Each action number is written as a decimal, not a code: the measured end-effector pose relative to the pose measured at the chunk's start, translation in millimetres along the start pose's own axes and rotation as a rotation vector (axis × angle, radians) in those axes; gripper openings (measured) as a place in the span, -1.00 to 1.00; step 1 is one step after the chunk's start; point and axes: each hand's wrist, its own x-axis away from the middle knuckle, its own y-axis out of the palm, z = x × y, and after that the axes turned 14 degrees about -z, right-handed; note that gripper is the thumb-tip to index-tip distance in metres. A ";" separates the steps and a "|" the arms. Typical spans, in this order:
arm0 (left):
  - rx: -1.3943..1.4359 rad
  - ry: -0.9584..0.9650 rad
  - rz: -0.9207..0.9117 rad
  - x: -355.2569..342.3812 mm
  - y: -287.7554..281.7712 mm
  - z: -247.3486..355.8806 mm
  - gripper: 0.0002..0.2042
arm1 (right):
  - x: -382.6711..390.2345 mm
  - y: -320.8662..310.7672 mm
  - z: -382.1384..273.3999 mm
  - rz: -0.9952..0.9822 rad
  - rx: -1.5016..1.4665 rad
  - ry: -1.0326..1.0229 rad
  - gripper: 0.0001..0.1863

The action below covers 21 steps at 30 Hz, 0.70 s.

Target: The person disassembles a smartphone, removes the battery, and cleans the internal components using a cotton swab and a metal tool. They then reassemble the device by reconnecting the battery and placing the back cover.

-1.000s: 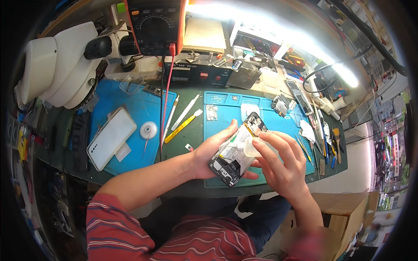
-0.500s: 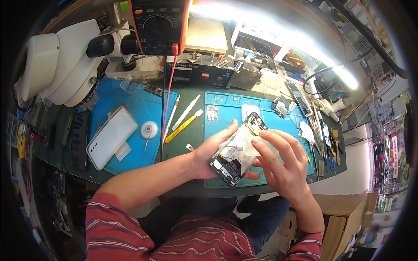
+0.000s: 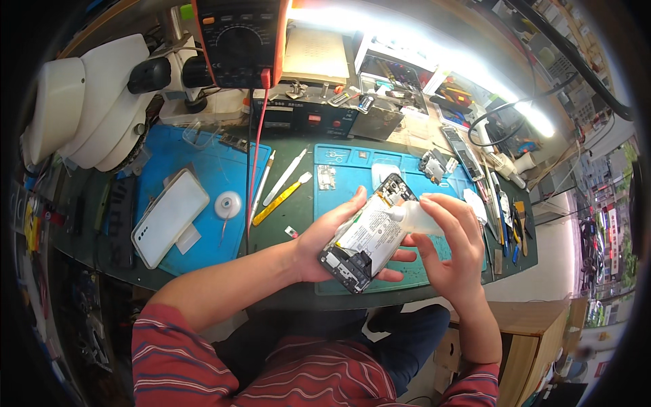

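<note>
My left hand (image 3: 319,234) grips an opened phone (image 3: 339,264) at a slant, its black frame, exposed battery (image 3: 363,230) and upper circuitry showing. Closed around a small translucent plastic bottle (image 3: 424,218), my right hand (image 3: 454,251) holds it sideways, nozzle pointing left at the battery's upper right edge. Behind them lies a blue repair mat (image 3: 339,156) with a silver plate (image 3: 327,178) and small parts (image 3: 434,166). Left of the phone lie a yellow-handled tool (image 3: 278,203), a white tool (image 3: 285,176) and a small red-and-white piece (image 3: 291,232).
A white microscope (image 3: 102,108) and multimeter (image 3: 241,41) with hanging leads stand at the back left. A second mat (image 3: 169,258) carries a white phone cover (image 3: 169,217) and a round spool (image 3: 228,204). Several hand tools (image 3: 508,224) lie at right, a power unit (image 3: 305,115) behind.
My right hand and the bottle have shifted right and slightly up, uncovering more of the battery; the bottle now lies more horizontal. My left hand still holds the phone.
</note>
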 end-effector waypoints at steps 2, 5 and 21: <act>-0.024 -0.006 0.010 -0.2 -1.1 -0.1 -0.28 | -0.4 -1.0 2.1 -0.016 0.039 0.015 -0.51; 0.002 -0.001 -0.005 0.6 -1.2 -0.3 -0.28 | -1.1 0.8 5.1 -0.034 0.083 0.013 -0.49; -0.037 0.008 0.029 -0.5 3.0 -0.2 -0.29 | -5.1 -3.0 -3.3 -0.084 0.264 -0.010 -0.42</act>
